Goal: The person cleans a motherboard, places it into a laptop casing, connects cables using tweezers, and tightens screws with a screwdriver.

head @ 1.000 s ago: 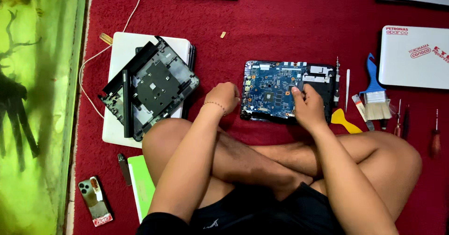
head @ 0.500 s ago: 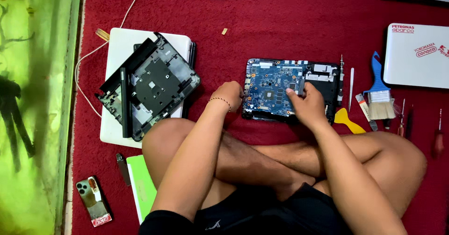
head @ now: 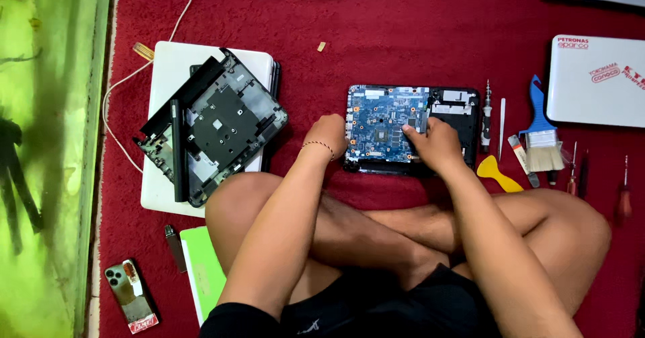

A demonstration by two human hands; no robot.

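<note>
On the red carpet [head: 403, 35], the left hand [head: 328, 135] grips the edge of a blue circuit board [head: 384, 123]; the right hand [head: 435, 143] presses fingers on it, near a brush [head: 541, 133].

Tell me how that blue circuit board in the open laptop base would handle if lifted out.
The blue circuit board looks thin and flat, so probably light and fairly stiff, though likely to flex if levered from one corner. Its exposed chips suggest it is fragile; edge grips seem safest. The left hand steadies the laptop base while the right hand rests on the board.
</note>
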